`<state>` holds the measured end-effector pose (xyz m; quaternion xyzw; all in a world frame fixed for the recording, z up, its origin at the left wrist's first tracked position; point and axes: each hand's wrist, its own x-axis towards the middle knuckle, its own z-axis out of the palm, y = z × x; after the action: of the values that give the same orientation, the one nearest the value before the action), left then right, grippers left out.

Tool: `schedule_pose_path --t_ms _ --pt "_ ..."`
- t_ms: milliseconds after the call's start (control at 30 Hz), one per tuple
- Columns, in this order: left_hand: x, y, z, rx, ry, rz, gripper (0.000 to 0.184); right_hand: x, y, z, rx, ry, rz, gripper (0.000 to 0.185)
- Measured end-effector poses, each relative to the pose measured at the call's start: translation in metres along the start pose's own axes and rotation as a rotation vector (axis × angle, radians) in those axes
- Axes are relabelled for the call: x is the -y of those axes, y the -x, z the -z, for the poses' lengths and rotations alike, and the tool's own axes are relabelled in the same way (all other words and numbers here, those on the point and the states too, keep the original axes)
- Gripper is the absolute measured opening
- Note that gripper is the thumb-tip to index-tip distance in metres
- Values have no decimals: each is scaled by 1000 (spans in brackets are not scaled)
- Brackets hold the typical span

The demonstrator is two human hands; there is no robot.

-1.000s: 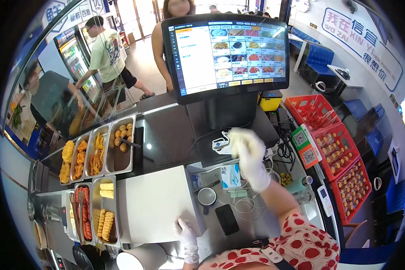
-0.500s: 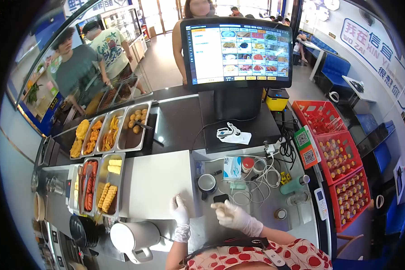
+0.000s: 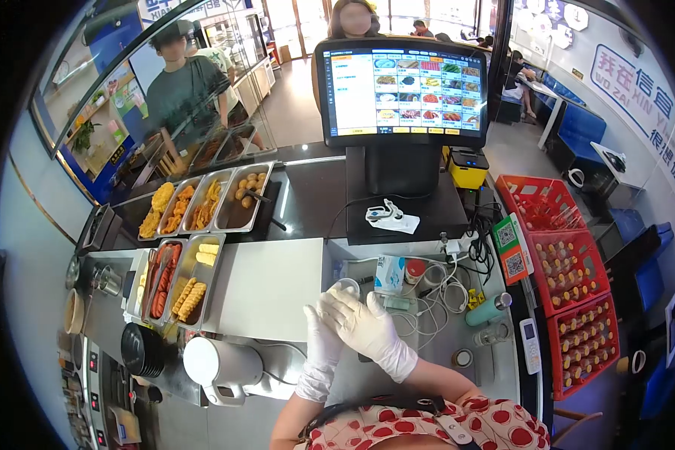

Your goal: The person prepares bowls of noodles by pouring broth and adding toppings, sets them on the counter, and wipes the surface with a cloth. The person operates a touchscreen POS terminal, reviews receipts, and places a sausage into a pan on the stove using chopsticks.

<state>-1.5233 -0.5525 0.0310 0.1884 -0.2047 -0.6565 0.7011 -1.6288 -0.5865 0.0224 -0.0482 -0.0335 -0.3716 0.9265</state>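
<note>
Both my hands wear thin white gloves and meet in front of me above the counter. My right hand (image 3: 366, 328) lies with its fingers stretched out across the fingers of my left hand (image 3: 321, 343). The left thumb stands up, and part of the left palm is hidden behind the right fingers. I see nothing held in either hand. Just behind the fingertips is a mug (image 3: 346, 286), partly covered by my right hand. To the left lies a white board (image 3: 266, 289).
Food trays (image 3: 202, 281) stand at left, near a white kettle (image 3: 216, 371) and black bowls (image 3: 141, 349). A touchscreen (image 3: 403, 94) rises ahead. Cables (image 3: 448, 296) and a green bottle (image 3: 489, 308) lie at right, beside red crates (image 3: 581, 341). People stand beyond the counter.
My hands, apart before, have come together, the right one moving left onto the left hand. The right fingers, curled before, are now stretched. The view has shifted slightly.
</note>
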Motion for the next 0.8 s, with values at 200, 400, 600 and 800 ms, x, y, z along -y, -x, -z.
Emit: schedule_pose_path --t_ms 200,400,600,800 --pt "34 2 6 -153 -78 1 35 -1 12 -8 16 187 115 83" --pt "48 23 -31 -362 -144 104 37 -3 24 7 109 285 190 84" --pt "32 43 -8 -336 -896 -108 51 25 29 2 -92 1129 349 47" --pt "7 54 6 -290 -704 -193 74 4 39 10 -133 1496 387 9"
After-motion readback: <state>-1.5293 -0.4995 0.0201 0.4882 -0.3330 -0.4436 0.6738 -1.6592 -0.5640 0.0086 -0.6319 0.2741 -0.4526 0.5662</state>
